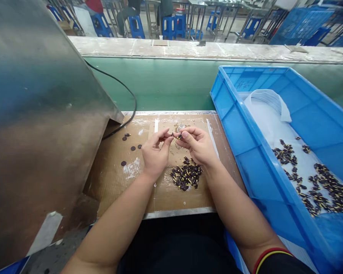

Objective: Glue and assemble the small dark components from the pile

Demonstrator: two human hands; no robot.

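Over the cardboard-covered worktop, my two hands meet fingertip to fingertip. My right hand (199, 145) pinches a small black-and-yellow piece (180, 136) between thumb and fingers. My left hand (156, 153) is closed in a pinch just left of it, at a tiny dark bit whose kind I cannot make out. Below my right hand lies a pile of similar black-and-yellow pieces (186, 177). Behind the fingertips a small clear object (181, 126) is partly hidden. Several dark round discs (124, 163) lie on the cardboard to the left of my left hand.
A large blue crate (231, 110) stands at the right, with white sheeting and many black-and-yellow pieces (331, 188) inside. A metal housing (45, 114) fills the left side. A black cable (125, 84) runs down beside it. Behind the green panel (165, 82) are stools and tables.
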